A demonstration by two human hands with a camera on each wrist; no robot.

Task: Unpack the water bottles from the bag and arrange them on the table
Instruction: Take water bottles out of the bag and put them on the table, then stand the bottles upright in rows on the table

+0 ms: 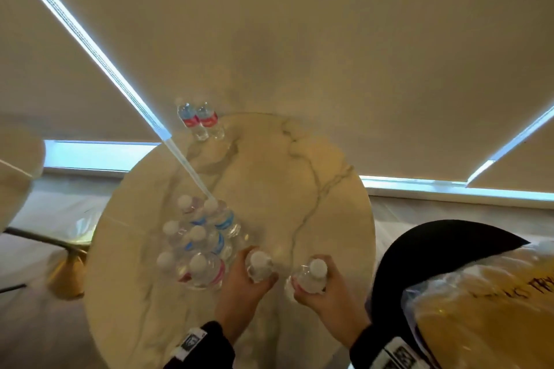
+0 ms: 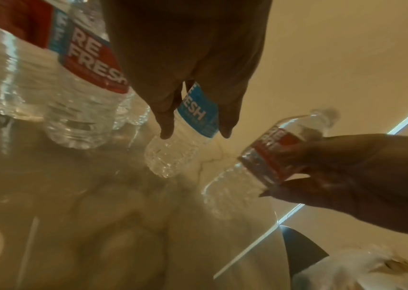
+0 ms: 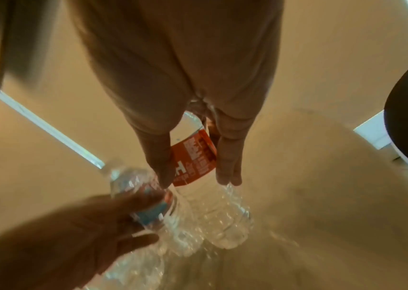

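My left hand (image 1: pixel 248 281) grips a clear water bottle (image 1: pixel 259 263) by its upper body; in the left wrist view it shows a blue label (image 2: pixel 197 115). My right hand (image 1: pixel 320 293) grips a second water bottle (image 1: pixel 313 275), red-labelled (image 3: pixel 195 157). Both bottles hang just over the near part of the round marble table (image 1: pixel 329 219), side by side. Several capped bottles (image 1: pixel 195 240) stand grouped to the left of my left hand. Two more bottles (image 1: pixel 201 120) stand at the table's far edge. The bag (image 1: pixel 485 308), clear plastic over yellow, lies at the right.
A black rounded chair back (image 1: pixel 425 252) sits beside the table at the right, under the bag. Beige roller blinds (image 1: pixel 299 39) cover the windows behind. A gold table base (image 1: pixel 66 275) shows at the left on the floor.
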